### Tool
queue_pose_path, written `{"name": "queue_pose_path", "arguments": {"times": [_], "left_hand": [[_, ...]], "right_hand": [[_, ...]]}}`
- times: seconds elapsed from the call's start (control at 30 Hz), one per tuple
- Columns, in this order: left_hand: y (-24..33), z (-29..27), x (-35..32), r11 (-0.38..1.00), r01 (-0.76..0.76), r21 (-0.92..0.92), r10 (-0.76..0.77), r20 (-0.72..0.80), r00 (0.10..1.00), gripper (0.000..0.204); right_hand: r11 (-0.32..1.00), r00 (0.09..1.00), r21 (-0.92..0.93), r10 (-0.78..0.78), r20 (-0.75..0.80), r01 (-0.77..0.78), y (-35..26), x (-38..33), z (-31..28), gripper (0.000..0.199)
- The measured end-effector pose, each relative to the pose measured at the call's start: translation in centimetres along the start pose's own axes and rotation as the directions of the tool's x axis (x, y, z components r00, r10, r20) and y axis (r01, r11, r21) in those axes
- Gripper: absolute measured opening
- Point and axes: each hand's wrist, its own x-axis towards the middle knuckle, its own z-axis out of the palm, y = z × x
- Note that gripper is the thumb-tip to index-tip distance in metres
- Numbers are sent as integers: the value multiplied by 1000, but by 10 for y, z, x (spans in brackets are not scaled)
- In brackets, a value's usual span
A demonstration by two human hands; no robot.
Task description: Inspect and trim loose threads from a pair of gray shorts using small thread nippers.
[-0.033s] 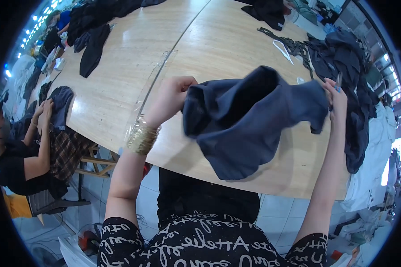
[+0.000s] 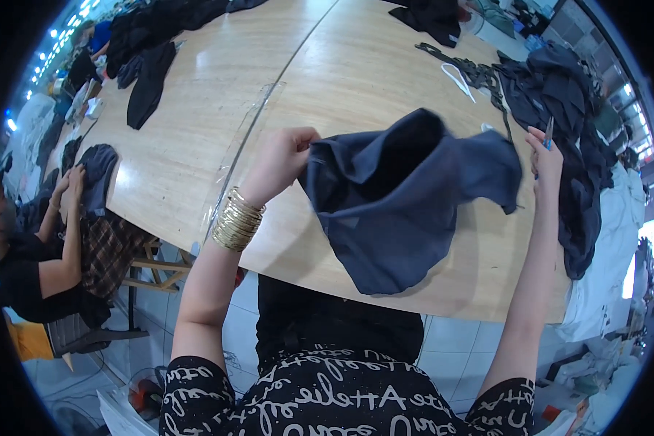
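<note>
Nearest, a dark blue garment (image 2: 396, 232) is held up, partly bunched, over the near part of the surface (image 2: 283, 261), its long axis running roughly left to right. The left hand (image 2: 291, 156) is the nearer one: its fingers pinch the garment's left end, so the cloth extends rightward from them. The right hand (image 2: 545, 163) is just beside the opposite end, apart from it, fingers curled around a slim metal tool (image 2: 549, 131). Farther off lie a white loop (image 2: 458, 81) and more dark garments (image 2: 548, 87).
</note>
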Motion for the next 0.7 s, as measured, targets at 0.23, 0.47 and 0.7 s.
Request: {"name": "queue_pose_path", "arguments": {"times": [0.23, 0.47, 0.7], "left_hand": [[-38, 18, -23, 983, 171, 65, -167, -68, 984, 20], [-39, 53, -8, 992, 121, 40, -117, -84, 990, 19], [-34, 93, -26, 993, 110, 51, -116, 132, 984, 23]], "right_hand": [[986, 962, -31, -150, 228, 161, 22, -87, 34, 15], [980, 805, 164, -188, 563, 114, -24, -143, 122, 14], [986, 753, 148, -156, 639, 79, 1, -192, 200, 39]]}}
